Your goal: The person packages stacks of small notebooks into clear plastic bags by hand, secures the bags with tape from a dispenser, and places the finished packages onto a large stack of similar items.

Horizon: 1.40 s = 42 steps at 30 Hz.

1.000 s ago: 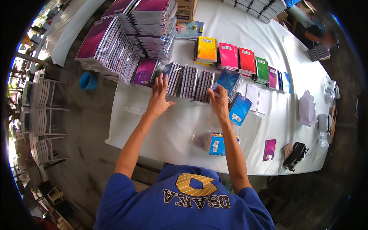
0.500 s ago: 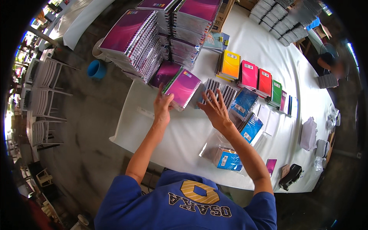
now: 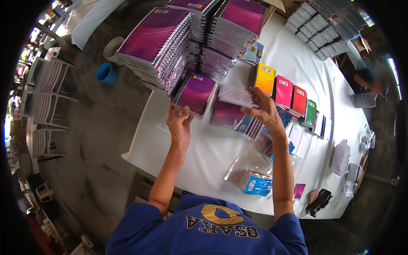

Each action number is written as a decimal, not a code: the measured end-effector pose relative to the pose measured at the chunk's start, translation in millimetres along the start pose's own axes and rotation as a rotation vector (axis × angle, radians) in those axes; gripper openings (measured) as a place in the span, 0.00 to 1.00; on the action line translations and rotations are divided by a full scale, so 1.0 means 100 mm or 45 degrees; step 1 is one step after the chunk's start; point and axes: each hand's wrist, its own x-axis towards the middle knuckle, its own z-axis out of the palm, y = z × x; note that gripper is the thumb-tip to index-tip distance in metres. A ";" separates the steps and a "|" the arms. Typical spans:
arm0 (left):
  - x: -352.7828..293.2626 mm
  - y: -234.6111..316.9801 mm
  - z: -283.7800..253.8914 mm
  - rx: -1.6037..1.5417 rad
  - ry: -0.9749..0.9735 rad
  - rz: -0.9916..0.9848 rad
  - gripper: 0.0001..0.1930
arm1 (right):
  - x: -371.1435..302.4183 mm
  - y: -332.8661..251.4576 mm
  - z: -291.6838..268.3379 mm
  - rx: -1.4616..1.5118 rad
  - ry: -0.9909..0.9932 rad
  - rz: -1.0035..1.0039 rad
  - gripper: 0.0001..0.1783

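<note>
My left hand grips the near edge of a small purple spiral notebook, thumb on top, fingers along its left side. That notebook lies against the tall stacks of purple notebooks. To its right, my right hand is closed, thumb against fingers, at the edge of another purple notebook, which is smeared by motion. A pale, see-through sheet shows above that one; whether it is a page or plastic wrap I cannot tell. Under my right hand lie blue spiral notebooks, partly hidden.
Yellow, pink, red and green notebooks stand in a row at right. A bagged blue notebook pile lies nearer me. A black case sits by the front edge. A person is far right.
My left hand's purple notebook has swung upright against the stacks. My right hand, open over the spiral-bound pile before, has closed at a second purple notebook. The view has shifted slightly.
</note>
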 end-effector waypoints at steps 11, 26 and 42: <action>0.04 -0.05 0.06 -0.053 0.064 0.151 0.35 | 0.43 0.20 0.00 0.516 0.019 0.403 0.36; 0.28 0.10 0.42 -0.168 -0.034 0.038 0.35 | 0.57 0.47 1.29 0.434 0.297 0.007 0.38; -0.68 -1.43 0.62 1.437 -0.715 0.615 0.57 | -0.81 1.41 -0.21 -0.754 1.068 -0.134 0.25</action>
